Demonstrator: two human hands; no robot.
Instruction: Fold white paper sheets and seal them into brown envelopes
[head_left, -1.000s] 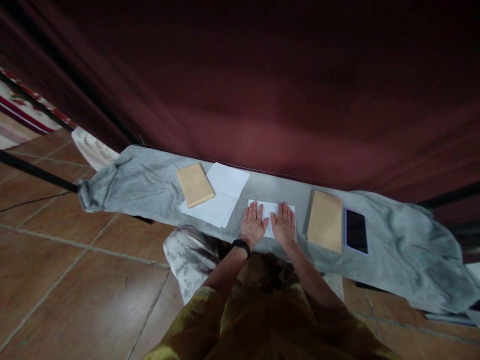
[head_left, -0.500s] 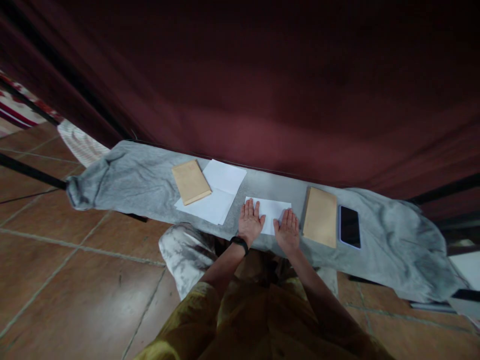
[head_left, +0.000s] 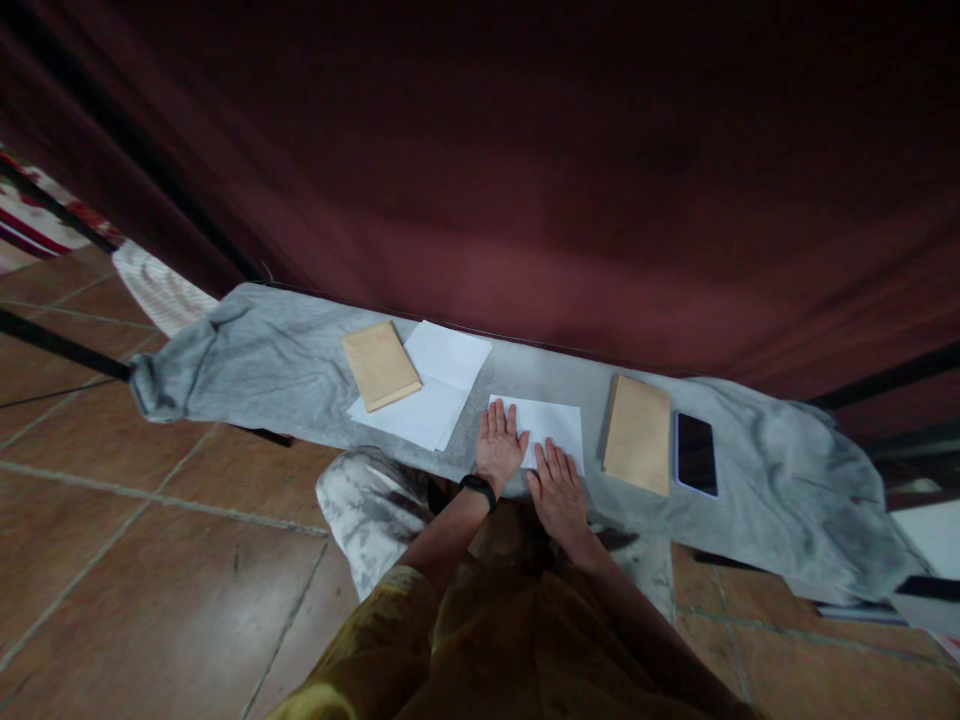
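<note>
A white sheet of paper [head_left: 551, 420], which looks folded, lies on the grey cloth in front of me. My left hand [head_left: 498, 445] rests flat on its left end, fingers stretched out, a dark band around the wrist. Close beside it, my right hand [head_left: 556, 490] lies flat over the paper's near edge with its fingers extended. Neither hand grips anything. The hands hide the paper's near left part.
Left of my hands, a brown envelope [head_left: 381, 365] lies on white sheets [head_left: 442, 405]. To the right are a stack of brown envelopes [head_left: 637, 435] and a phone [head_left: 696, 455]. Grey cloth [head_left: 277, 360] covers the narrow bench. A dark red curtain [head_left: 480, 220] hangs behind it.
My right hand has slid left and nearer to me, from the paper's right end toward its near middle edge. My left hand stays in place on the paper.
</note>
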